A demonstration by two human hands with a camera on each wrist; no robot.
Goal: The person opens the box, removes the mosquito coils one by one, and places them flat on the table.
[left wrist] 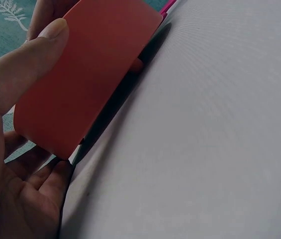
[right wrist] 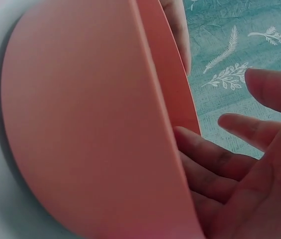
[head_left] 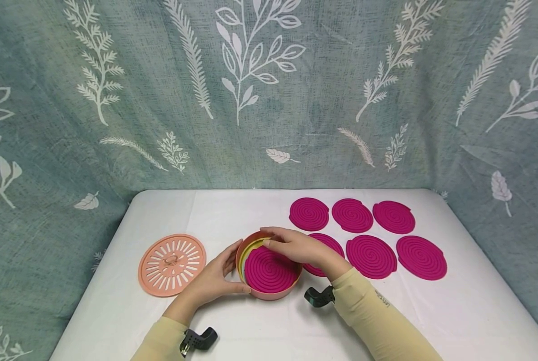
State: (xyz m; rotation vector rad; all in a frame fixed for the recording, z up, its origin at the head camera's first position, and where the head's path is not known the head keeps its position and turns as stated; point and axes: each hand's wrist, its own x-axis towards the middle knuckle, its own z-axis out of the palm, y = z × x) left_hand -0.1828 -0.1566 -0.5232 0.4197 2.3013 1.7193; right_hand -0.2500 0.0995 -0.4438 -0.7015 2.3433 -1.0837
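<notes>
A round coral bowl (head_left: 269,296) stands on the white table, with yellow and pale bands along its inner wall. Inside it lies a magenta spiral mat (head_left: 270,271). My left hand (head_left: 216,280) grips the bowl's left side, thumb on the outer wall (left wrist: 88,64) and fingers spread around it and low at its base. Over the right part of the bowl reaches my right hand (head_left: 293,245), its fingers dipping inside the rim. In the right wrist view its thumb and index finger (right wrist: 244,127) are apart, holding nothing visible; some fingertips are hidden behind the wall.
Left of the bowl lies a coral slotted disc (head_left: 172,268) with a small ring at its centre. Several magenta spiral mats (head_left: 371,256) lie in two rows to the right, one partly under my right forearm. A patterned green cloth (head_left: 269,100) hangs behind the table.
</notes>
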